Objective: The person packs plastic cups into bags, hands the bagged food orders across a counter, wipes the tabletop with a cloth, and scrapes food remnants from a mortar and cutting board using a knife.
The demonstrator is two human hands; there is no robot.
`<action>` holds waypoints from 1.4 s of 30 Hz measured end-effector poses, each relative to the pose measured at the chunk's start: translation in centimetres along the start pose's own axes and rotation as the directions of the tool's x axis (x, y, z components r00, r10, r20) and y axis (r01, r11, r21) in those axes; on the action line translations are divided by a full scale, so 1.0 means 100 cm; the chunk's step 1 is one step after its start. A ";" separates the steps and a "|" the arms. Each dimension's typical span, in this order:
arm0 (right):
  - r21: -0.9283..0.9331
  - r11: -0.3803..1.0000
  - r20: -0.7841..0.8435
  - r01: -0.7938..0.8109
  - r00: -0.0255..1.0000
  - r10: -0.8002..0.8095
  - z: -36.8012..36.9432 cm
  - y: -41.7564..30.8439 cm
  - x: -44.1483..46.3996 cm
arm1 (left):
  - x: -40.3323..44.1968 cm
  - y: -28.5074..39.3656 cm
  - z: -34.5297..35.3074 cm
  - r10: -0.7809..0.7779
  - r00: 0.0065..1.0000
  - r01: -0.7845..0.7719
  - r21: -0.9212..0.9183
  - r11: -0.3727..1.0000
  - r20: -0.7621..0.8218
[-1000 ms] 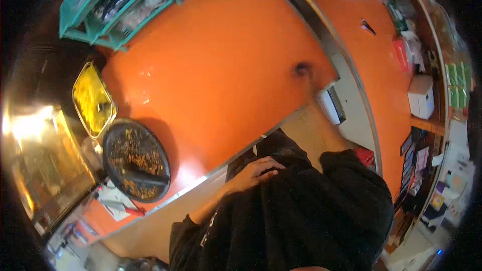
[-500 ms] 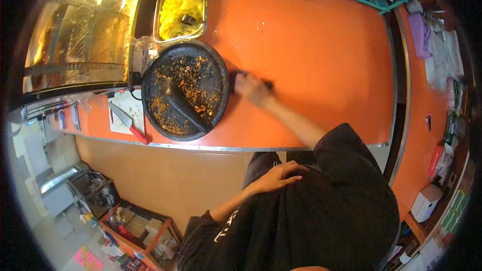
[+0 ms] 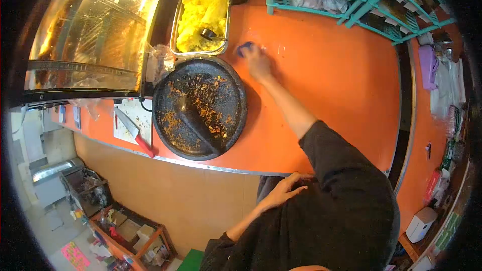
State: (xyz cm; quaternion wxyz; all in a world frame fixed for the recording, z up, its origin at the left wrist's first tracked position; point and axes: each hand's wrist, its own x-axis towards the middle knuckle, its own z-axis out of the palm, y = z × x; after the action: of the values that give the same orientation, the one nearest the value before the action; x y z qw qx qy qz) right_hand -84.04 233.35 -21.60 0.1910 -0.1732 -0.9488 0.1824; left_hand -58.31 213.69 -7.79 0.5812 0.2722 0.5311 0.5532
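Observation:
My right hand [image 3: 257,63] reaches across the orange counter [image 3: 321,80], its fingers closed on a dark blue cloth [image 3: 245,49] pressed against the surface. To the left of that hand stands a round black stone mortar [image 3: 168,78] with orange-brown crumbs in it. A dark stone pestle [image 3: 198,128] lies inside. My left hand [image 3: 283,192] rests against the black shirt near the counter's front edge, its fingers stretched out and holding nothing visible. Behind the mortar, a metal tray [image 3: 174,45] holds yellow food with a black-handled utensil [image 3: 211,34] in it.
A knife with a red handle [image 3: 144,145] lies on a white cutting board [image 3: 145,129] left of the mortar. Teal racks [image 3: 341,17] stand at the back right. A lit glass case [image 3: 85,40] is at the back left. A purple item [image 3: 428,68] sits far right.
My right hand has moved with the cloth away from my body, from beside the mortar toward the metal tray. The view has shifted a little. My left hand stays at the shirt.

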 end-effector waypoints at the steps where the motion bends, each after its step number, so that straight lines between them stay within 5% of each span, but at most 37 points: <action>1: 0.005 0.987 -0.029 -0.158 0.987 0.158 -0.015 0.016 -0.005 | 0.001 0.003 0.000 0.025 1.000 -0.024 0.035 0.999 -0.019; 3: 0.116 0.919 0.197 -0.378 0.915 0.352 -0.062 0.025 -0.012 | -0.002 -0.010 0.001 -0.001 1.000 0.002 -0.051 0.999 0.010; 5: 0.082 0.928 0.284 -0.364 0.901 0.328 -0.085 0.012 -0.004 | 0.000 -0.015 -0.001 -0.022 0.999 0.028 -0.139 0.990 0.040; 7: 0.277 0.951 0.003 -0.137 0.990 0.142 -0.055 -0.015 0.015 | 0.003 -0.016 -0.002 -0.027 0.999 0.032 -0.129 0.991 0.043; 8: 0.281 0.950 -0.001 -0.137 0.990 0.143 -0.038 -0.024 0.023 | 0.004 -0.021 -0.002 -0.029 0.999 0.034 -0.123 0.992 0.043; 10: 0.070 0.979 0.260 0.189 0.944 -0.201 0.001 -0.027 0.040 | 0.010 -0.031 -0.004 -0.033 0.998 0.041 -0.138 0.990 0.060; 11: 0.087 0.948 0.080 0.305 0.947 -0.312 0.009 -0.015 0.043 | 0.013 -0.019 -0.007 -0.049 0.997 0.059 -0.182 0.981 0.060; 12: 0.093 0.948 0.075 0.305 0.947 -0.312 0.017 -0.004 0.043 | 0.014 -0.019 -0.010 -0.053 0.997 0.063 -0.177 0.982 0.056; 14: -0.033 0.992 0.052 -0.120 0.991 0.122 -0.005 0.007 0.036 | 0.014 -0.019 -0.006 -0.130 0.991 0.128 -0.140 0.982 -0.007; 16: -0.031 0.986 0.246 -0.162 0.955 0.165 -0.057 0.020 0.023 | 0.009 -0.020 -0.006 -0.087 0.996 0.083 -0.205 0.975 -0.013; 19: 0.095 0.974 0.182 -0.203 0.966 0.184 -0.088 0.027 0.050 | 0.005 -0.023 -0.008 -0.082 0.997 0.083 -0.200 0.976 0.016; 21: 0.324 0.936 0.105 -0.138 0.988 0.109 -0.077 0.037 0.101 | 0.004 -0.028 -0.007 -0.054 0.999 0.047 -0.345 0.937 -0.008; 22: 0.253 0.967 0.048 -0.003 0.999 -0.009 -0.056 0.050 0.129 | 0.005 -0.034 -0.007 -0.048 0.999 0.038 -0.340 0.940 -0.022; 24: 0.502 0.864 0.195 0.038 0.968 -0.156 0.010 0.080 0.172 | 0.010 -0.048 -0.006 0.109 0.994 -0.111 -0.411 0.905 -0.029; 25: 0.509 0.860 0.192 0.048 0.967 -0.168 0.015 0.077 0.175 | 0.012 -0.055 0.002 0.045 0.998 -0.059 -0.402 0.914 -0.045; 28: 0.527 0.849 0.460 0.026 0.832 -0.311 0.002 0.074 0.118 | 0.022 -0.030 -0.007 -0.044 0.997 0.058 -0.256 0.965 0.061; 31: 0.531 0.844 0.656 0.076 0.593 -0.467 -0.077 0.095 0.038 | 0.024 -0.030 -0.002 0.100 0.994 -0.068 -0.452 0.889 0.048; 33: 0.454 0.885 0.853 -0.100 0.336 -0.400 -0.100 0.130 0.032 | 0.024 -0.027 0.001 0.063 0.996 -0.040 -0.337 0.941 0.056; 34: 0.446 0.889 0.853 -0.099 0.348 -0.389 -0.104 0.147 0.045 | 0.026 -0.026 -0.002 0.027 0.999 -0.016 -0.210 0.978 0.045; 36: 0.646 0.584 0.720 -0.492 0.646 -0.252 -0.104 0.183 0.086 | 0.029 -0.010 -0.003 0.046 0.997 -0.034 -0.199 0.979 0.058; 38: 0.208 0.974 0.262 0.086 0.955 -0.140 -0.097 0.175 0.112 | 0.033 -0.013 0.001 -0.012 0.998 0.031 -0.356 0.934 0.055; 40: -0.027 0.998 0.034 0.055 0.998 -0.054 -0.074 0.171 0.097 | 0.042 -0.012 0.007 0.015 0.998 0.009 -0.375 0.927 0.060; 41: 0.132 0.990 0.031 -0.055 0.998 0.052 -0.068 0.170 0.091 | 0.043 -0.011 0.009 0.037 0.997 -0.009 -0.390 0.921 0.063; 42: 0.200 0.975 0.211 -0.097 0.976 0.054 -0.071 0.174 0.075 | 0.044 -0.021 0.011 0.028 0.997 0.002 -0.390 0.921 0.071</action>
State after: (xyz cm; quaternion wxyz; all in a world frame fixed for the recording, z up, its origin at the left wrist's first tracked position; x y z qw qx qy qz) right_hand -83.01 253.51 -20.38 0.1025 -0.1686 -0.9316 0.3053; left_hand -57.36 217.60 -10.75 0.6397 0.1752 0.3863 0.6410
